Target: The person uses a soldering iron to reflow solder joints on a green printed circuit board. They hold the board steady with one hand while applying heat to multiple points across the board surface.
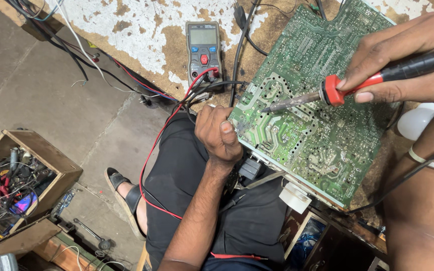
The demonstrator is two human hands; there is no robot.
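Green circuit board [313, 95], underside hidden, gripped by left hand [219, 133]; right hand [403, 57], partly cropped, clasps soldering iron [362, 83].

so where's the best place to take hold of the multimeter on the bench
Hold the multimeter by its two long sides at mid-body, coming from above. It lies flat, face up, and those edges are bare. Stay off the lower end, where the red and black leads plug in. Both hands are occupied: the right hand holds the soldering iron, the left hand steadies the circuit board.
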